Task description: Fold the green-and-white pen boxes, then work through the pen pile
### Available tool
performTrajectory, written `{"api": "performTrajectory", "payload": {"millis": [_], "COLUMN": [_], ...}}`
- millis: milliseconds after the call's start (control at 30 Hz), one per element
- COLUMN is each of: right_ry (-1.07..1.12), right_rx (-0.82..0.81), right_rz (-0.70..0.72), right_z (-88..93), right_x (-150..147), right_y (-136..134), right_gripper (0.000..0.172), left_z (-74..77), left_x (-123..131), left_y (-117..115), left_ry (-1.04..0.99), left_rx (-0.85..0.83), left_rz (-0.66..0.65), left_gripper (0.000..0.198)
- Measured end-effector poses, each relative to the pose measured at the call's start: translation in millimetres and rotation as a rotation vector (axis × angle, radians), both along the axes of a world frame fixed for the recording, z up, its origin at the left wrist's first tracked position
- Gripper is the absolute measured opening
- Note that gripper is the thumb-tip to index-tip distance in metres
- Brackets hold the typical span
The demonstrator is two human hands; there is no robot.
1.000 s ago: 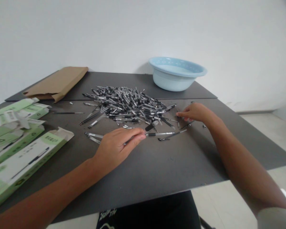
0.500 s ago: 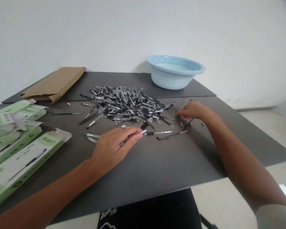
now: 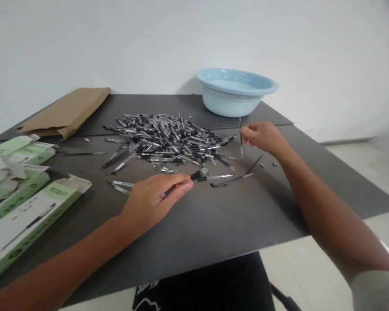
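Note:
My left hand [image 3: 158,194] is closed around a pen [image 3: 199,173], whose dark front part pokes out past the fingertips; the palm hides most of its length. On the right, my right hand [image 3: 257,136] pinches a slim pen refill [image 3: 241,150], dark with a pale lower end, held nearly upright. Between and beyond the hands spreads a large heap of pens [image 3: 168,134] with clear barrels and black grips. Close by my left fingertips lies a loose pen [image 3: 218,177]. A thin dark refill [image 3: 236,179] rests below my right hand, beside small metal tips [image 3: 262,165].
Green and white pen boxes [image 3: 35,211] are stacked at the left edge of the grey table [image 3: 197,229]. A brown paper bag [image 3: 68,108] lies at the back left. A light blue basin [image 3: 231,103] stands at the back right, near the wall.
My right hand has lifted away from the tabletop, moving up and slightly back, with the refill now upright in its fingers. My left hand stays nearly in place, still holding the pen.

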State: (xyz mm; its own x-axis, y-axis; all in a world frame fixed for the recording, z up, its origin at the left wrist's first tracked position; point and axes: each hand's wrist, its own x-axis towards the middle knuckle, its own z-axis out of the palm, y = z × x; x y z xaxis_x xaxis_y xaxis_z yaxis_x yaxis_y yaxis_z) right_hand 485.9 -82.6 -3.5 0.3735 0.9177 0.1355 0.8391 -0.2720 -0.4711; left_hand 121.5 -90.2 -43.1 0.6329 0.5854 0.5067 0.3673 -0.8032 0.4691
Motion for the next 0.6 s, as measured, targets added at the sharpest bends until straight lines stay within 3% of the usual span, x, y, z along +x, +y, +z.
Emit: {"api": "performTrajectory", "payload": {"millis": [100, 167, 267, 433, 600], "right_ry": [0.136, 0.393, 0.644, 0.838, 0.837], "right_rx": [0.200, 0.458, 0.681, 0.821, 0.864], "right_rz": [0.077, 0.190, 0.365, 0.417, 0.319], "right_z": [5.8, 9.4, 13.9, 16.6, 11.6], "right_x": [-26, -49, -87, -128, -132], "right_y": [-6, -14, -35, -74, -86], "right_gripper": [0.030, 0.026, 0.027, 0.020, 0.027], "left_z": [-0.3, 0.0, 0.6, -1.6, -3.2], "left_x": [-1, -1, -1, 0, -1], "left_y": [-1, -2, -3, -3, -4], "left_ry": [0.010, 0.013, 0.011, 0.002, -0.002], "left_rx": [-0.003, -0.001, 0.010, 0.052, 0.061], "left_rz": [0.004, 0.006, -0.003, -0.044, -0.067], "left_gripper": [0.022, 0.021, 0.020, 0.015, 0.011]}}
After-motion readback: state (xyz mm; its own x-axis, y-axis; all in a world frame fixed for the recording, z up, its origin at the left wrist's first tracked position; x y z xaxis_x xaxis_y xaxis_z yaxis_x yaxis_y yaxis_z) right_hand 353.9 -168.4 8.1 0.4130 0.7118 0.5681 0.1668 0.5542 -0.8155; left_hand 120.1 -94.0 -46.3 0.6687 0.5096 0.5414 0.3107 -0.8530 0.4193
